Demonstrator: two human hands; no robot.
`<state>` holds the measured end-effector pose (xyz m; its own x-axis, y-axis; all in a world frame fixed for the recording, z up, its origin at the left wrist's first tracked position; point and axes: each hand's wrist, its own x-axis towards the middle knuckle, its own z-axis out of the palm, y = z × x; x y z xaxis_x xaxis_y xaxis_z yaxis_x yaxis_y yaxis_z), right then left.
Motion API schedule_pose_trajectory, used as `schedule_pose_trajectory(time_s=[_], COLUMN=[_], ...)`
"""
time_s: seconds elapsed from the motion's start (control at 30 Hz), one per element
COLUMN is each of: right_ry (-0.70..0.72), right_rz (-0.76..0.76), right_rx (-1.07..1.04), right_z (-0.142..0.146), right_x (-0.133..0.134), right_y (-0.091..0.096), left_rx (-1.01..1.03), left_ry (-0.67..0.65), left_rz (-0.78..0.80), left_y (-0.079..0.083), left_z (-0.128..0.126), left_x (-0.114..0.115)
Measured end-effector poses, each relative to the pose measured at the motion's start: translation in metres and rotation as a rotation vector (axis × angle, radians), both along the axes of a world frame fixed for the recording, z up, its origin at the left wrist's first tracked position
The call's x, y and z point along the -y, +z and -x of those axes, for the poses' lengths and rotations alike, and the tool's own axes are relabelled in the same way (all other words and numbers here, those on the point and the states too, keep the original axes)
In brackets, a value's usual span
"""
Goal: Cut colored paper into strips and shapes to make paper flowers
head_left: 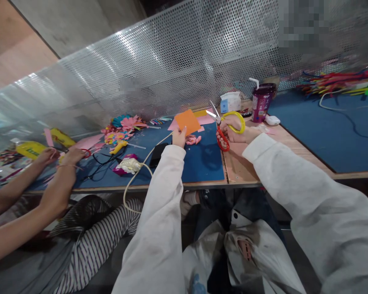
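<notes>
My left hand (179,137) pinches the lower edge of an orange square of paper (187,122), held up over the blue mat (202,167). To its right, my right hand (233,130) grips a pair of scissors (216,116) with one yellow and one red handle. The blades are parted and point up and to the left, apart from the paper. Pink paper pieces (192,139) lie below the orange sheet, and larger pink sheets (206,119) lie behind it. A black phone (158,155) rests left of my left wrist, with a pale cable crossing near it.
A purple cup with a straw (261,102), a tissue pack (230,102) and a white case (272,120) stand at right. Paper flowers (122,128) and a yellow glue gun (119,147) lie left. A co-worker's hands (72,157) hold red-handled scissors. A perforated metal panel (171,61) backs the table.
</notes>
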<state>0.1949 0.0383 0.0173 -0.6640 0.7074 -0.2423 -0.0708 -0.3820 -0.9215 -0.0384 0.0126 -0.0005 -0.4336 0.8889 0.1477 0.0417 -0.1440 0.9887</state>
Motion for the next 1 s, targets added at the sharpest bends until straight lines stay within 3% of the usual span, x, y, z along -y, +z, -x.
schedule_pose_trajectory(time_s=[0.13, 0.33, 0.5, 0.7, 0.83, 1.0], right_ry=[-0.048, 0.077, 0.077, 0.103, 0.093, 0.093], right_rz=[-0.069, -0.056, -0.041, -0.028, -0.046, -0.177], right_rx=[-0.008, 0.077, 0.06, 0.061, 0.073, 0.111], right_z=[0.003, 0.003, 0.002, 0.002, 0.005, 0.012], right_x=[0.011, 0.014, 0.018, 0.016, 0.018, 0.022], right_y=[0.006, 0.01, 0.012, 0.011, 0.01, 0.004], left_rx=[0.214, 0.305, 0.421, 0.603, 0.539, 0.272], left_ry=[0.077, 0.147, 0.145, 0.087, 0.092, 0.083], left_rz=[-0.109, -0.138, -0.044, -0.057, -0.102, -0.199], left_y=[0.006, 0.01, 0.006, 0.006, 0.01, 0.009], left_z=[0.002, 0.006, 0.011, 0.018, 0.013, 0.0], left_x=[0.004, 0.007, 0.003, 0.004, 0.008, 0.008])
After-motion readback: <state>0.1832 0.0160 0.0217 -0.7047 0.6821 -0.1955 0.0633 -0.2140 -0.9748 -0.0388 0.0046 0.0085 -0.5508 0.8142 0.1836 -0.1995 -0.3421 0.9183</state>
